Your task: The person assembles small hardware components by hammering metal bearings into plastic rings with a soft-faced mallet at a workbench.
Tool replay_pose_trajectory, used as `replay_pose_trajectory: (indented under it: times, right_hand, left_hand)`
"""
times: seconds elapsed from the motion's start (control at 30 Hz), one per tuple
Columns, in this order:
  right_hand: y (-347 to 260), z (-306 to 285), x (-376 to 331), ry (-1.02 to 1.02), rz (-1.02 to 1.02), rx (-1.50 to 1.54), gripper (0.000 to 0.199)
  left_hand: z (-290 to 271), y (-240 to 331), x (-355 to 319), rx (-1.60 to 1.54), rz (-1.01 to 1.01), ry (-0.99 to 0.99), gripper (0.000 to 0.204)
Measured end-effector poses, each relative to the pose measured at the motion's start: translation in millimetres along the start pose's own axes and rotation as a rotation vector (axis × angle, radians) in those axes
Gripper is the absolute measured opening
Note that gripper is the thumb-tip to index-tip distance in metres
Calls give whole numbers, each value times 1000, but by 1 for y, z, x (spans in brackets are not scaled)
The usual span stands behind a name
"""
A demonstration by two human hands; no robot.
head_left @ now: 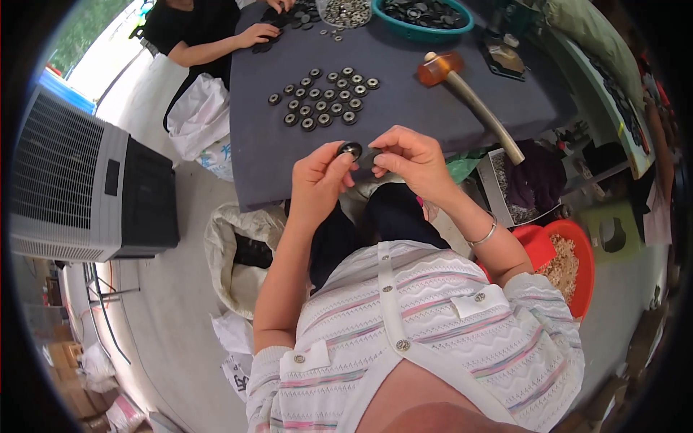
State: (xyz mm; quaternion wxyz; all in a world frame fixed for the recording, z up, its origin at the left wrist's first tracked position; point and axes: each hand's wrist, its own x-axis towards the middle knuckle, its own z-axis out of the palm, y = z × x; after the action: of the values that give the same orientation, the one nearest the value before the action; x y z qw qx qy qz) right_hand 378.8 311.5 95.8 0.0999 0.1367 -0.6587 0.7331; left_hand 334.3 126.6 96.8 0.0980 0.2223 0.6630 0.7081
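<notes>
At the frame's centre, the left hand [317, 177] pinches a small round black ring with a metal centre [350, 150] between thumb and fingertips, while the right hand [411, 157] closes its fingers on the dark piece beside it. Just above, matching rings [325, 97] lie in rows on the dark grey tabletop [404, 108]. An orange-headed mallet [462, 90] rests upper right; another person's hand [256, 34] works upper left.

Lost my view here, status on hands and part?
Both hands pinch one black ring, left hand, right hand. Finished rings rowed on table. Mallet beside, clear.
</notes>
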Motion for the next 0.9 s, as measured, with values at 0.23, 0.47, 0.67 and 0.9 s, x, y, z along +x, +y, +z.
replay_pose_trajectory:
  times: [0.23,0.47,0.67,0.9]
  right_hand:
    - [-13,17,-11,-50,-7,-48,14]
    - [-27,26,-18,-28,-11,-6,18]
    - [-30,29,-16,-56,-129,-120,26]
    - [-42,33,-17,-239,-235,-289,27]
  left_hand:
    - [5,7,-26,-100,115,-55,25]
    - [9,11,-36,217,362,-45,21]
    - [4,22,-43,381,468,-2,23]
    - [-1,35,-59,466,569,-30,21]
